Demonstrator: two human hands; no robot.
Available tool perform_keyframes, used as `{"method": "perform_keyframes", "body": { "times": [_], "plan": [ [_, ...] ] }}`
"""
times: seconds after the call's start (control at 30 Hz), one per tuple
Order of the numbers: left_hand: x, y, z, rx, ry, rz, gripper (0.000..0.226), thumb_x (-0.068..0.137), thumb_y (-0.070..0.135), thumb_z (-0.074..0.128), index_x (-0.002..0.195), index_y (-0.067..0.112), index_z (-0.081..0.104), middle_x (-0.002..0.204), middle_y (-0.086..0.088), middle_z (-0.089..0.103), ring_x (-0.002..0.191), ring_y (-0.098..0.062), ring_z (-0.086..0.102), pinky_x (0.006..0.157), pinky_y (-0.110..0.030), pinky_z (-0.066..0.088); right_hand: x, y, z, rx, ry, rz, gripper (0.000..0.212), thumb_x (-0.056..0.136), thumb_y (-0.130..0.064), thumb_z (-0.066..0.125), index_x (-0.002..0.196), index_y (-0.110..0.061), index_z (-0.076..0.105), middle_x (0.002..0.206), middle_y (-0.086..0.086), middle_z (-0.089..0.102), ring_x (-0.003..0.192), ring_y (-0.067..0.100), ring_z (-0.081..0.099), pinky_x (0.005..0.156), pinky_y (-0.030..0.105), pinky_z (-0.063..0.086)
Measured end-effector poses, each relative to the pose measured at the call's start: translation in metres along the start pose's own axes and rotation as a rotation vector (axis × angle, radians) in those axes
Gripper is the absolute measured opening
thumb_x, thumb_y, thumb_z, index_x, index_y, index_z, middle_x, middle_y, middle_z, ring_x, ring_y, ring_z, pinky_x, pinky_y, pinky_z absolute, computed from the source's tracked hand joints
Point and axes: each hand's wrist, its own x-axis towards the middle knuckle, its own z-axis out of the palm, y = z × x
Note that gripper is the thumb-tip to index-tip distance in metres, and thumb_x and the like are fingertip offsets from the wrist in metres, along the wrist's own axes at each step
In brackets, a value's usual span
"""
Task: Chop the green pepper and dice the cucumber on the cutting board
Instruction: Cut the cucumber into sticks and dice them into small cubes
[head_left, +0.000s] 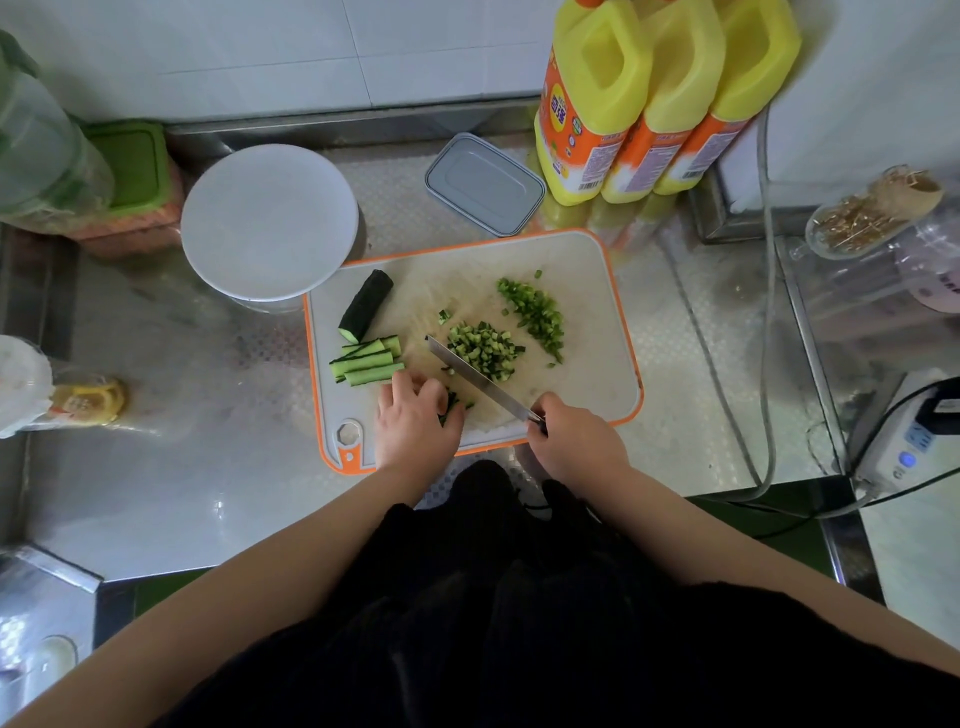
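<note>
A white cutting board (587, 291) with an orange rim lies on the steel counter. On it sit a cucumber chunk (365, 306), several cucumber sticks (369, 364), a pile of diced cucumber (483, 351) and a pile of chopped green pepper (537, 317). My left hand (415, 421) holds a few cucumber strips (453, 404) down at the board's near edge, fingers curled over them. My right hand (571, 439) grips the handle of a knife (472, 374), whose blade slants up-left beside the diced pile, just right of my left fingers.
A white round bowl (270, 223) stands left of the board, a grey lidded box (485, 184) behind it, and yellow bottles (644, 98) at the back right. A jar of toothpicks (872, 213), a power strip (904, 447) and cables are on the right.
</note>
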Motion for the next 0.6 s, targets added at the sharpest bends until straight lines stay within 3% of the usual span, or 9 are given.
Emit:
{"method": "perform_keyframes", "body": {
  "times": [0.13, 0.3, 0.47, 0.6],
  "plan": [
    [-0.0022, -0.0012, 0.0037, -0.070, -0.015, 0.040, 0.023, 0.082, 0.024, 0.070, 0.083, 0.013, 0.049, 0.107, -0.005, 0.043, 0.098, -0.026, 0.044, 0.083, -0.044, 0.046, 0.0001, -0.0007, 0.0006, -0.001, -0.002, 0.001, 0.018, 0.097, -0.034, 0.041, 0.102, -0.017, 0.047, 0.083, 0.006, 0.064, 0.075, 0.029, 0.061, 0.065, 0.039, 0.052],
    [0.0017, 0.0006, 0.0061, -0.006, 0.023, 0.057, 0.030, 0.080, 0.035, 0.072, 0.083, 0.013, 0.051, 0.106, -0.003, 0.044, 0.100, -0.022, 0.039, 0.080, -0.036, 0.041, -0.0003, -0.0016, 0.0006, 0.006, 0.004, 0.010, 0.019, 0.096, -0.034, 0.041, 0.103, -0.017, 0.048, 0.083, 0.006, 0.064, 0.076, 0.028, 0.062, 0.066, 0.040, 0.053],
    [0.0050, -0.0023, 0.0060, 0.098, 0.099, 0.109, 0.024, 0.081, 0.029, 0.071, 0.072, 0.011, 0.057, 0.090, -0.005, 0.051, 0.087, -0.030, 0.045, 0.073, -0.043, 0.046, 0.0003, -0.0026, -0.0019, 0.026, 0.016, 0.015, 0.020, 0.097, -0.034, 0.041, 0.105, -0.017, 0.047, 0.083, 0.005, 0.064, 0.075, 0.027, 0.062, 0.066, 0.041, 0.054],
    [-0.0010, -0.0072, 0.0036, 0.036, 0.154, 0.169, 0.021, 0.083, 0.027, 0.071, 0.076, 0.011, 0.060, 0.088, -0.004, 0.052, 0.087, -0.028, 0.048, 0.068, -0.036, 0.044, -0.0011, -0.0037, -0.0032, 0.012, 0.011, -0.008, 0.021, 0.097, -0.034, 0.040, 0.106, -0.017, 0.047, 0.083, 0.006, 0.064, 0.074, 0.028, 0.061, 0.065, 0.041, 0.053]
  ]
}}
